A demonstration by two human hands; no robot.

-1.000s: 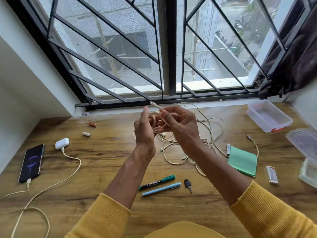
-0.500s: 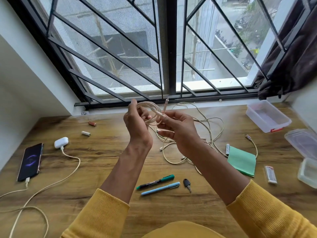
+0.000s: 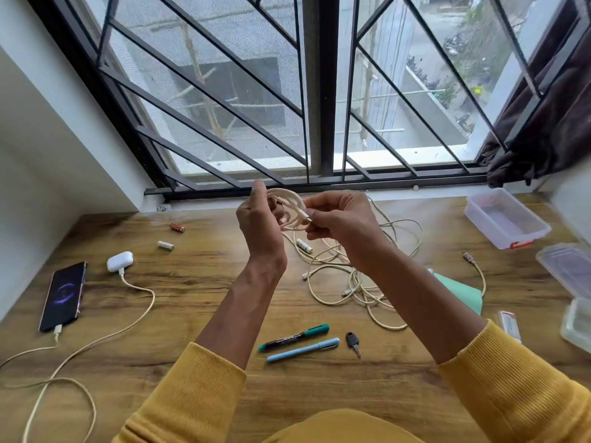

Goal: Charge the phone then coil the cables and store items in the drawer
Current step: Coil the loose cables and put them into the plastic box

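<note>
My left hand [image 3: 260, 220] holds a small coil of cream cable [image 3: 289, 199] up above the desk, its fingers curled round the loops. My right hand [image 3: 340, 219] pinches the plug end of that cable right beside the coil. Beneath the hands a tangle of loose cream cables [image 3: 355, 276] lies on the wooden desk [image 3: 198, 302]. At the far left the phone [image 3: 64, 295] lies flat with its screen lit and a cable plugged into its near end. A white earbud case [image 3: 120, 261] beside it also has a cable plugged in.
A green marker [image 3: 294, 337], a blue pen [image 3: 303, 349] and a key [image 3: 352, 343] lie near me. Batteries [image 3: 165, 245] are scattered at the back left. A green pad [image 3: 460, 290], clear plastic boxes [image 3: 505, 217] and lids sit at the right. No drawer is visible.
The hands rose slightly and drew apart. The cable's free end, which stuck up earlier, now lies tucked against the coil, pinched by my right hand.
</note>
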